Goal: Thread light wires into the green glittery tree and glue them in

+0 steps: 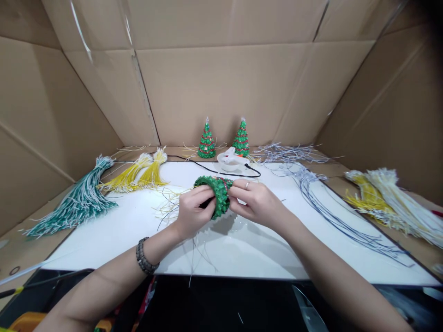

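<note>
Green beaded cone [217,193] held low over white counter [114,230], centre, loose wire ends trailing left. Left hand [194,213] grip pinching cone's lower edge; right hand [254,200] grip pinching upper side near red-trimmed rim. Judged step: shaping or tightening woven rows. Next move likely calls for steady hold, careful pull on strands. Two finished trees [206,143] behind, glue gun [231,160] between.

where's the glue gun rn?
Head view, back centre of the white board: the glue gun lies just before the two small trees, beyond both hands.
</note>
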{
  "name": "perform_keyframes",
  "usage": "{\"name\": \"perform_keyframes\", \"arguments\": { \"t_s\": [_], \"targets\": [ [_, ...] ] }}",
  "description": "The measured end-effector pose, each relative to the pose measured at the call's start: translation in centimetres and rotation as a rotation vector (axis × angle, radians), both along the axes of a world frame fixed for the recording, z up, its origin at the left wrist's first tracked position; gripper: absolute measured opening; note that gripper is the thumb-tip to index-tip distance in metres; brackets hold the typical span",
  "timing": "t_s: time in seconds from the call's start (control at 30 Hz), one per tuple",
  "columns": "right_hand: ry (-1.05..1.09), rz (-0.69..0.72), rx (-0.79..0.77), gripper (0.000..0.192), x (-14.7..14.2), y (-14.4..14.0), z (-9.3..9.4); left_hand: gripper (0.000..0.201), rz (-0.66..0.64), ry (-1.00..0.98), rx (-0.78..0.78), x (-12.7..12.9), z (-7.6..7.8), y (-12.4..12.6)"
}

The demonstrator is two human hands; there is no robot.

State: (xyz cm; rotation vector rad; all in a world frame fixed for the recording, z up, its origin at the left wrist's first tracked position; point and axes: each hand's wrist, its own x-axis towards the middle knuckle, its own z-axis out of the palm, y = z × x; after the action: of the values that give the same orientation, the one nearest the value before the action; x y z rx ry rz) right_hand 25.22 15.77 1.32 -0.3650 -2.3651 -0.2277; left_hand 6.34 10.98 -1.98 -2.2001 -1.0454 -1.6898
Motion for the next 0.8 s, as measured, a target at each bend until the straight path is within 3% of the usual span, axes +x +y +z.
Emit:
{"name": "perform_keyframes", "arguments": {
  "t_s": [0.37, 0.8],
  "targets": [
    [0.125, 0.154, -0.288, 0.022, -0.34, 0.1, -0.25, 0.015, -0.028, -0.022, -0.031, 0.02, 0.09, -0.18],
    [0.206, 0.154, -0.41, 0.02, -0.7, 0.14, -0.77, 0.014, -0.02, -0.001, -0.032, -0.02, -0.16, -0.15]
  ]
}}
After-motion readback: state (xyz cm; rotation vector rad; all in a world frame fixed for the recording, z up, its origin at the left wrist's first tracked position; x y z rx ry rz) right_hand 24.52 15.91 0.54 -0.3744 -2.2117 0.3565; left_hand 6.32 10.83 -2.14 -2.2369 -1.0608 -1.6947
